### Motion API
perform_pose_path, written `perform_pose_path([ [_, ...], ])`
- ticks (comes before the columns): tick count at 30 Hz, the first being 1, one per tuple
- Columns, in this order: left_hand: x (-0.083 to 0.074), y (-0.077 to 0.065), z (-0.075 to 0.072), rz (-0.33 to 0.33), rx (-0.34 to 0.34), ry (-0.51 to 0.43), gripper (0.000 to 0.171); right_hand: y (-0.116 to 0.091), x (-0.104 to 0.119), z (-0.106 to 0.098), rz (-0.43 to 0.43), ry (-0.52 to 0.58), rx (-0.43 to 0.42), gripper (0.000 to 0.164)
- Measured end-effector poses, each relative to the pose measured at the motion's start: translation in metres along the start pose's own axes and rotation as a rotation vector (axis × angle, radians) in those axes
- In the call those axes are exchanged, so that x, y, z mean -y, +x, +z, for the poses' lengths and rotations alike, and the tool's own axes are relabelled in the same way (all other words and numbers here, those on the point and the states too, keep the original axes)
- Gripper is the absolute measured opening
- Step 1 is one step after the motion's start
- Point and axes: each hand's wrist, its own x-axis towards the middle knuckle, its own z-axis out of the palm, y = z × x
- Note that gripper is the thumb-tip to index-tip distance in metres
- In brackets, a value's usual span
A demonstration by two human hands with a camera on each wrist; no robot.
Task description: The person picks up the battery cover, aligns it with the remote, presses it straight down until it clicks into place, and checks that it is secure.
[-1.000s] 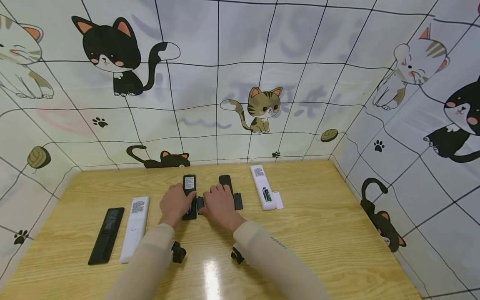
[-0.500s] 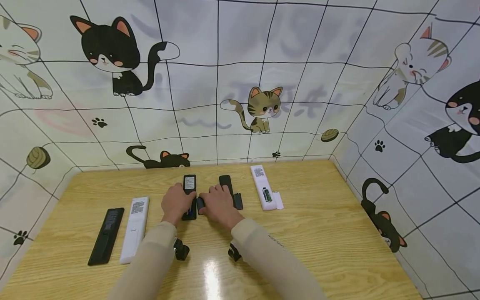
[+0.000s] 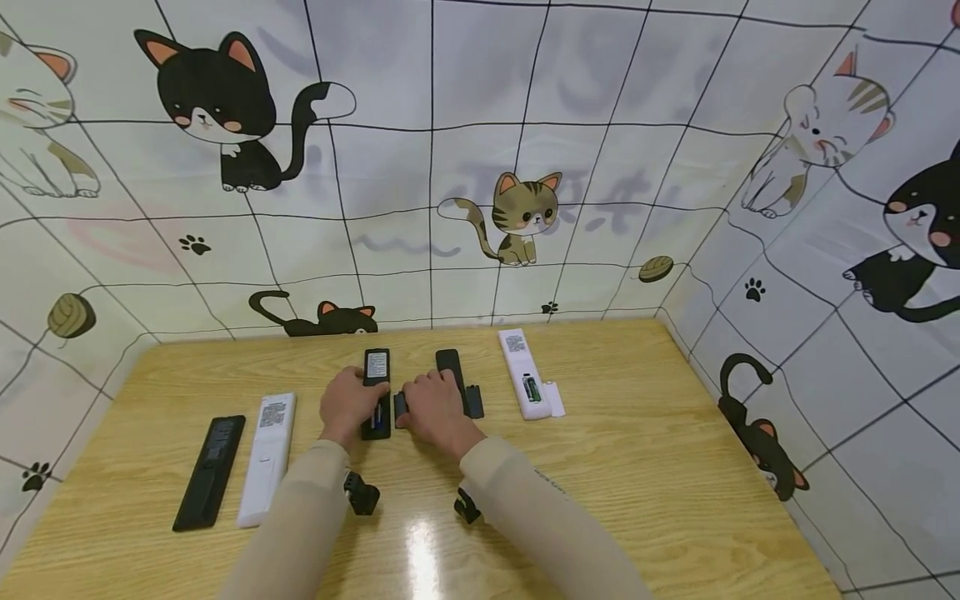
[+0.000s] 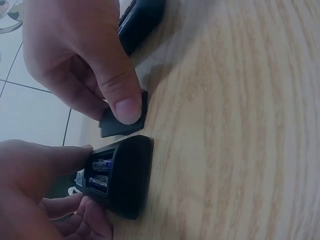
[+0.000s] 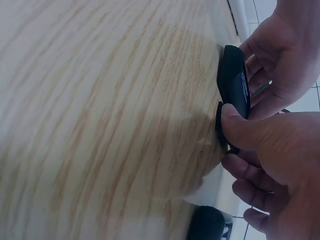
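Observation:
A black remote control (image 3: 378, 367) lies back side up on the table, its battery compartment uncovered. Two blue batteries (image 4: 101, 172) sit inside it. My left hand (image 3: 349, 405) grips this remote from its left, thumb on one side and fingers on the other. Just right of the remote, my right hand (image 3: 437, 410) pinches a small black battery cover (image 4: 112, 126) between thumb and fingers. The cover is close beside the compartment end, low over the table. Partly behind the right hand lies a second black remote (image 3: 448, 360), with its own loose cover (image 3: 474, 402) at its right.
At the right, a white remote (image 3: 516, 354) lies with its compartment uncovered and a white cover (image 3: 556, 398) beside it. Another black remote (image 3: 210, 472) and a white one (image 3: 267, 458) lie on the left. A cat-print cloth (image 3: 390, 183) rises behind the wooden table (image 3: 600, 467).

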Motion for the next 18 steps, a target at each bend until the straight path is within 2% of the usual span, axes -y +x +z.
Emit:
perform_pose_path([
  [7,0.0005,0.0018,-0.0013,-0.024,0.021,-0.052,0.063,0.0010,0.0031,-0.0018,-0.013,-0.053,0.021,0.055],
  [15,0.0009,0.0026,-0.0053,-0.072,0.078,-0.197,0.062,0.0014,0.0013,-0.0034,0.003,-0.012,-0.006,0.052],
  [18,0.0022,0.0035,-0.0064,-0.088,0.102,-0.213,0.062,0.0005,0.0000,-0.0030,0.011,0.025,-0.031,0.051],
])
